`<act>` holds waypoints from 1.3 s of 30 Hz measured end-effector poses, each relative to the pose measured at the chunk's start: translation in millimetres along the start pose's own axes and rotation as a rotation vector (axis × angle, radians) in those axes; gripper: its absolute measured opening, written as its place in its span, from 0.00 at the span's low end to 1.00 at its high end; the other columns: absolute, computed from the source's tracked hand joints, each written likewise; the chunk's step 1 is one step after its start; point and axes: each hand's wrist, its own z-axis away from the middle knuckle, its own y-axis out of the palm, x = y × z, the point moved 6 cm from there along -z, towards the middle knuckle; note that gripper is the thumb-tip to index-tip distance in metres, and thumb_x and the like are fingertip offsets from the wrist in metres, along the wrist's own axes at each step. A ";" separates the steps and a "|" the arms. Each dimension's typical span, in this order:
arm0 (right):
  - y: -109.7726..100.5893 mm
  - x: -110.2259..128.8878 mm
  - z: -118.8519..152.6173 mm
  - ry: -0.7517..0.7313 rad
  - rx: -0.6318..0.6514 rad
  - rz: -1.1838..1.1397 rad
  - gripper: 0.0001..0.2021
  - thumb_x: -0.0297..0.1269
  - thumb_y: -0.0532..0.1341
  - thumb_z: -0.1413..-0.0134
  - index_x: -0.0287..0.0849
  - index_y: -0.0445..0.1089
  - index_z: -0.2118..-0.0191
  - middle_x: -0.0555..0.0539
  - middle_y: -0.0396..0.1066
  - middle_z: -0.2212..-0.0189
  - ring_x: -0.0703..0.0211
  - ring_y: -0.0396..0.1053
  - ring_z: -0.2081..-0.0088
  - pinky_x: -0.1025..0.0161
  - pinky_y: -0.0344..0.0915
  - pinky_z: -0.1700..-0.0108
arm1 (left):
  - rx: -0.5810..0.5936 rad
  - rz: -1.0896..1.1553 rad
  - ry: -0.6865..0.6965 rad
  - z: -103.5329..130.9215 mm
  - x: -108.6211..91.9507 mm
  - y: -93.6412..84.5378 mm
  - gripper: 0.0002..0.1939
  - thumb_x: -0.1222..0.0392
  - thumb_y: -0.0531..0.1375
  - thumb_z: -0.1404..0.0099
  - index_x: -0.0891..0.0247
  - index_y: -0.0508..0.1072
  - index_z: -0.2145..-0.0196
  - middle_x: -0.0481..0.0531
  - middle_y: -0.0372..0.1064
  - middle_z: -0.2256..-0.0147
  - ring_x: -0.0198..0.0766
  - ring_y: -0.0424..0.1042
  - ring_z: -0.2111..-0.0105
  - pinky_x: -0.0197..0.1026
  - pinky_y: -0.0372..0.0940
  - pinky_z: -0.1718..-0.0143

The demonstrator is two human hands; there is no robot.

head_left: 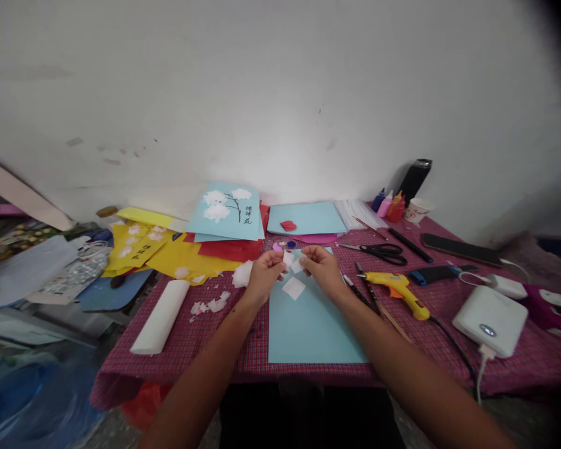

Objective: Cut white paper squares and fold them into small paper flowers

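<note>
Above a sheet of light blue paper [308, 330], my left hand [265, 275] pinches a small piece of white paper [288, 258]. Close beside it, my right hand [321, 267] is closed on another small white piece [298, 265]; whether the two pieces are joined I cannot tell. A white paper square [293, 287] lies on the blue sheet just below my fingers. Left of my left hand sit a stack of white paper pieces [242, 274] and torn white scraps [210, 305].
A roll of white paper [161, 318] lies at the left. On the right are scissors [378, 251], a yellow glue gun [397, 288], a box cutter [437, 274] and a white power bank [490, 321]. Behind stands a blue card with white flowers [227, 212]. Paint bottles [388, 206] stand by the wall.
</note>
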 end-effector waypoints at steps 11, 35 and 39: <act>-9.2 -2.1 -3.5 -0.002 -0.118 0.054 0.11 0.39 0.61 0.56 0.41 0.65 0.65 0.54 0.64 0.78 0.66 0.60 0.80 0.67 0.58 0.78 | -0.071 -0.068 0.034 -5.1 -0.8 -11.3 0.14 0.61 0.60 0.46 0.63 0.70 0.60 0.49 0.68 0.72 0.34 0.69 0.76 0.33 0.58 0.79; 16.4 -17.9 -0.2 -0.112 0.103 0.675 0.10 0.33 0.57 0.51 0.42 0.68 0.61 0.49 0.71 0.68 0.60 0.67 0.67 0.63 0.62 0.63 | -0.023 -1.435 0.228 9.6 -12.3 -15.6 0.16 0.62 0.53 0.36 0.60 0.65 0.50 0.57 0.70 0.58 0.42 0.69 0.55 0.41 0.61 0.53; 15.8 -11.4 0.8 -0.207 0.106 1.003 0.17 0.30 0.56 0.50 0.39 0.67 0.52 0.42 0.70 0.56 0.53 0.65 0.54 0.59 0.58 0.50 | 0.003 -1.462 0.235 11.9 -11.1 -11.9 0.20 0.59 0.55 0.37 0.59 0.64 0.47 0.58 0.68 0.55 0.43 0.67 0.52 0.42 0.61 0.53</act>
